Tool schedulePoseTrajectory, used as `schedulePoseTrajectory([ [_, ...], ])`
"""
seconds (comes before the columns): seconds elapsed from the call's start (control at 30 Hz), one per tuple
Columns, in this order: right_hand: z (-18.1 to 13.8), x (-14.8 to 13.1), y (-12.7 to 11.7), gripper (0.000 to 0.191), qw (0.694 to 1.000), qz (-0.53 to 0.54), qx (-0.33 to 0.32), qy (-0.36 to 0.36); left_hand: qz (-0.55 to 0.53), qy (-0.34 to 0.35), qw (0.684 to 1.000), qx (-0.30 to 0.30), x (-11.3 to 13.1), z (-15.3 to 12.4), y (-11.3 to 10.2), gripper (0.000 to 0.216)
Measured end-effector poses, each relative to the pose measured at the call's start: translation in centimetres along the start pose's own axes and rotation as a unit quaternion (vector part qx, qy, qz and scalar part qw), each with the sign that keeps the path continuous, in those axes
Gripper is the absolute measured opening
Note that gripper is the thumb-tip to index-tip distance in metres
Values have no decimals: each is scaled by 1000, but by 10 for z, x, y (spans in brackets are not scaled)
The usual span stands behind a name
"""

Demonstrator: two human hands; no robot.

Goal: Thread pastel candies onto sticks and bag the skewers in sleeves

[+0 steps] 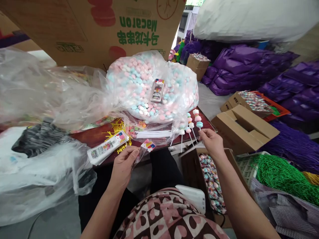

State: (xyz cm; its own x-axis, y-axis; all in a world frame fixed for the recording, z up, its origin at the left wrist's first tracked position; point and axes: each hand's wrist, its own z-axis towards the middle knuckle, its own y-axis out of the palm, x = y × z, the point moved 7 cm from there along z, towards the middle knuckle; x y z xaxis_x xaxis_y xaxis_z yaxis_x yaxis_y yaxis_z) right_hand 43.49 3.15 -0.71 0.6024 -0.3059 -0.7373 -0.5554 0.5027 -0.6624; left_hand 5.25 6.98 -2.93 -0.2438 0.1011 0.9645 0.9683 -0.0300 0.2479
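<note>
My left hand [124, 163] is closed in a pinch on a small clear wrapper bag [146, 146] with a colourful printed header. My right hand [210, 140] pinches the white stick of a candy skewer [198, 119] carrying pink, white and blue macaron-like sweets. Two more finished skewers [188, 127] lean beside it at the table edge. A stack of empty wrapper bags [107, 147] lies left of my left hand. Behind stands a big clear bag of pastel sweets [139, 89] with a small packet [158, 90] lying on top.
Yellow twist ties [118, 127] and white sticks [153, 134] lie on the red table. A brown box [211, 179] of wrapped skewers sits below my right hand. Cardboard boxes [243, 127], purple bags [239, 66], green strands [281, 172] are at right; crumpled plastic [37, 96] at left.
</note>
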Motion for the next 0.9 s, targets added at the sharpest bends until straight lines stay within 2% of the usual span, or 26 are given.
schedulePoseTrajectory([
  [0.2, -15, -7, -3, 27, 980, 200, 18, -6, -4, -1, 1000, -6, -2, -1, 1, 20],
  [0.3, -24, -22, -7, 23, 971, 236, 10, -21, 0, 4, 1000, -11, -1, -2, 1, 18],
  [0.37, -33, -34, -7, 22, 967, 252, -18, -30, 0, 11, 1000, -22, 1, -4, 2, 17],
  [0.6, -70, -80, 3, 19, 949, 237, -180, -107, -38, 68, 996, -41, 14, -11, -4, 21],
  [0.9, -79, -112, 11, 10, 934, 189, -222, -206, -49, 115, 988, -94, 24, -15, -7, 9],
])
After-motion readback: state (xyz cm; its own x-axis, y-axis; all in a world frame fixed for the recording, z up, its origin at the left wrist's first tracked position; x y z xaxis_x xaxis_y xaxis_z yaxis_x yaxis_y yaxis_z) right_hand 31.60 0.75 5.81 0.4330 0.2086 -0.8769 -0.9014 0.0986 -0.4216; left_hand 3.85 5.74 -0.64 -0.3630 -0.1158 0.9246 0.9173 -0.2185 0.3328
